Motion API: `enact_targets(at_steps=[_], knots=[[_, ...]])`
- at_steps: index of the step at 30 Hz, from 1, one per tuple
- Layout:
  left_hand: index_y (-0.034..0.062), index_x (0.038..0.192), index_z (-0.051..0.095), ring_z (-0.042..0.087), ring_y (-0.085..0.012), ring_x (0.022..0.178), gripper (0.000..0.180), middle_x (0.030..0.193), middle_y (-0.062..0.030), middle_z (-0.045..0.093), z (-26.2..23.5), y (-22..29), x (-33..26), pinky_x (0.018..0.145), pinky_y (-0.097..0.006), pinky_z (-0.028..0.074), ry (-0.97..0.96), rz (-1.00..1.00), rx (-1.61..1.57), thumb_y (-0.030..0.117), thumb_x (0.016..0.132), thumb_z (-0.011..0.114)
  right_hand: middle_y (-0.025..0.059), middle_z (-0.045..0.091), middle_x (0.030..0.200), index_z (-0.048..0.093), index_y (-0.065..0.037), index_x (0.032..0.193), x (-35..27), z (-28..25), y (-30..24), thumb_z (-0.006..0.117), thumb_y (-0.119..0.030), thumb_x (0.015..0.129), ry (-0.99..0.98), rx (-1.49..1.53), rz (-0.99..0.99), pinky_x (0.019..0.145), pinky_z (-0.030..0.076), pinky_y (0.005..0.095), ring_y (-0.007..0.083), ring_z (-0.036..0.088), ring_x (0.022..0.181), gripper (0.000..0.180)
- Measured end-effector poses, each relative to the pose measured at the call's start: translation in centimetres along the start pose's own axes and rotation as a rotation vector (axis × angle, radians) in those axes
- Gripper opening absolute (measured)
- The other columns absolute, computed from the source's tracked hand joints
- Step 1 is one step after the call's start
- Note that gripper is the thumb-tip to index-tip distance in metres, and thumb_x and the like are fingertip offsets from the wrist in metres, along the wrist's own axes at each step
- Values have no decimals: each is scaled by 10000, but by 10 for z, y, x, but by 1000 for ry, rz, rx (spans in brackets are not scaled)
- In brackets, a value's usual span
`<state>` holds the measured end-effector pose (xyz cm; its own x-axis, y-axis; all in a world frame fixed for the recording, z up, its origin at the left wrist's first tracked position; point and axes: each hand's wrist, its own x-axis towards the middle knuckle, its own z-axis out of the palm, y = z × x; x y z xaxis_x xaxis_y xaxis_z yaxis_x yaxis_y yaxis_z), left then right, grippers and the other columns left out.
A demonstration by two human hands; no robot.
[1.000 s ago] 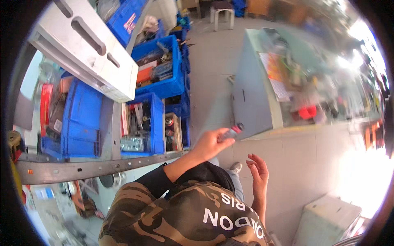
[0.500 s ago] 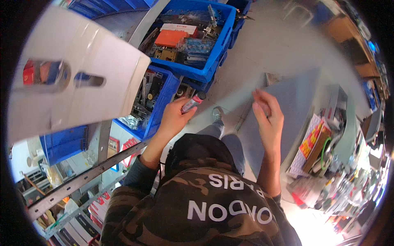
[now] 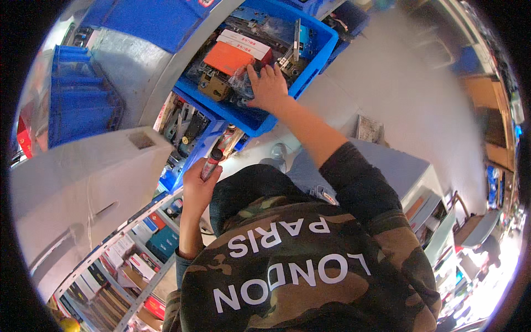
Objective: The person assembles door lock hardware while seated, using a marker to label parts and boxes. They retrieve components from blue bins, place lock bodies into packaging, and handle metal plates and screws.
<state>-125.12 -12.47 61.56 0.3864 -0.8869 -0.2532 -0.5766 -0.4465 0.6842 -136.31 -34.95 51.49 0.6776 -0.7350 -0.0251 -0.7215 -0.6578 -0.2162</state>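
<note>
Two hands show: the right hand (image 3: pixel 269 86) reaches into the blue bin (image 3: pixel 310 61), and the left hand (image 3: pixel 198 185) holds one red and silver tube (image 3: pixel 214 157) just below that bin. Inside the blue bin lie one orange box (image 3: pixel 229 57) and one white box (image 3: pixel 246 42), side by side, among metal parts too jumbled to count. One more blue bin of metal parts (image 3: pixel 185 160) sits just under the first, and one grey cabinet (image 3: pixel 387 166) stands to the right of it.
</note>
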Motion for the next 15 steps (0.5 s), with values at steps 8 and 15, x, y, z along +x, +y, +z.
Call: enact_targets(at_steps=[8,15], knots=[[53,944,629,381,-100,581,172,633,-38,473,47,56,11,535,-258,332,63,-159,-189,125,788,630,180,526,1011,247,-48,1359,-14,16,-3,739,-419,602,-54,91,-192,1025,259,445,316,541,956,976],[50,948,637,391,-76,593,161,659,-33,520,55,67,2,537,-248,351,195,-222,-246,91,793,621,126,493,1199,398,-149,1305,24,-39,58,652,-310,678,45,147,-650,945,331,458,304,464,1108,695]])
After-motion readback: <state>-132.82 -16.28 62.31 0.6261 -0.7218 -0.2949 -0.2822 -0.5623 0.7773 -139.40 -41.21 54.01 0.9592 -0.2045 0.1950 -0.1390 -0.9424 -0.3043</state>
